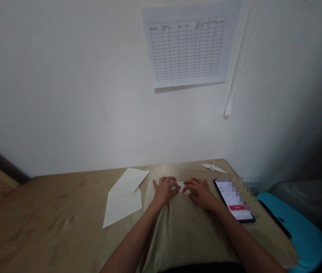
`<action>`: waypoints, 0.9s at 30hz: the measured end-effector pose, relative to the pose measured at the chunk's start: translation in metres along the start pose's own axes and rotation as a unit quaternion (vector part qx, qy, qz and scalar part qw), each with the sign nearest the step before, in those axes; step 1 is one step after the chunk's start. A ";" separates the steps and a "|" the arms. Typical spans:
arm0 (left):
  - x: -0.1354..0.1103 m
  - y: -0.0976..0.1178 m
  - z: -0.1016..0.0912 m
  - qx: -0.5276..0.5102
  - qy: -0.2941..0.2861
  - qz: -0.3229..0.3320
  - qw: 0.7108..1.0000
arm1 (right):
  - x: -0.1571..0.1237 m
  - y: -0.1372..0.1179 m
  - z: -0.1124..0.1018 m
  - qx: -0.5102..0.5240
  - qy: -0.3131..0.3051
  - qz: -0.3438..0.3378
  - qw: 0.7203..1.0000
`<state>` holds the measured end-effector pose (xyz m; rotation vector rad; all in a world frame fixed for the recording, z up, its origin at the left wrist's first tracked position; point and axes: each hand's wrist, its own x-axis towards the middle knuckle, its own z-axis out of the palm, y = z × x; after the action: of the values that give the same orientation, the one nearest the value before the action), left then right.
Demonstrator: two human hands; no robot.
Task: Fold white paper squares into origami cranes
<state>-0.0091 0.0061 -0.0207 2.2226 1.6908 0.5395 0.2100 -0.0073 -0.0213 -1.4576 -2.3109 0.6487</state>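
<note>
- Nearest the viewer, two bare forearms reach forward from the bottom edge across a tan wooden table (49, 212).
- Low on the right, beside the table's corner, sits a bright blue rounded object (300, 235), perhaps a seat.
- The left hand (164, 189) and the right hand (199, 191) rest palm down near the middle of the table, close together.
- A small white paper piece (181, 185) lies flat on the table directly between the two hands, at their fingertips. Its long axis runs left to right, so one end meets each hand and neither hand is nearer.
- The left fingers (170, 179) and the right fingers (189, 184) are curled, with their tips on the paper. It is too small to tell whether they pinch it or only press it down.
- Just right of the right hand, a phone (235, 203) lies face up with its screen lit.
- Left of the left hand, apart from it, lie lined paper sheets (123, 199), overlapping at an angle.
- Further back, near the table's far right corner, rests a folded white paper shape (212, 167).
- Beyond the table, a plain pale wall carries a printed grid chart (188, 47), with a white strip (235, 76) running down beside it.
</note>
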 end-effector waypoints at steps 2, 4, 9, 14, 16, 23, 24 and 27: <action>0.000 -0.001 -0.001 -0.001 -0.004 0.000 1.000 | -0.001 0.001 -0.003 0.007 -0.007 -0.006 1.000; 0.000 -0.001 -0.002 -0.002 -0.010 0.001 1.000 | -0.003 0.001 -0.006 0.015 -0.014 -0.011 1.000; 0.001 -0.004 -0.003 -0.003 -0.014 0.004 1.000 | -0.008 0.002 -0.014 0.040 -0.031 -0.022 0.998; 0.001 -0.005 -0.003 0.004 -0.025 -0.001 1.000 | -0.007 0.010 -0.010 0.048 -0.022 -0.030 0.998; 0.001 -0.004 -0.004 0.007 -0.025 0.000 1.000 | -0.005 0.015 -0.007 0.047 -0.011 -0.027 0.998; -0.001 -0.003 -0.005 0.026 -0.026 0.012 0.999 | -0.001 0.021 -0.002 0.046 0.010 -0.022 0.999; -0.001 -0.003 -0.006 0.026 -0.026 0.010 0.999 | -0.001 0.020 -0.003 0.045 0.007 -0.022 0.999; 0.001 -0.004 -0.006 0.020 -0.024 0.018 0.999 | 0.000 0.018 -0.005 0.044 0.000 -0.018 0.999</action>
<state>-0.0146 0.0084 -0.0168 2.2782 1.6554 0.4599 0.2258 0.0001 -0.0269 -1.3742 -2.2725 0.7312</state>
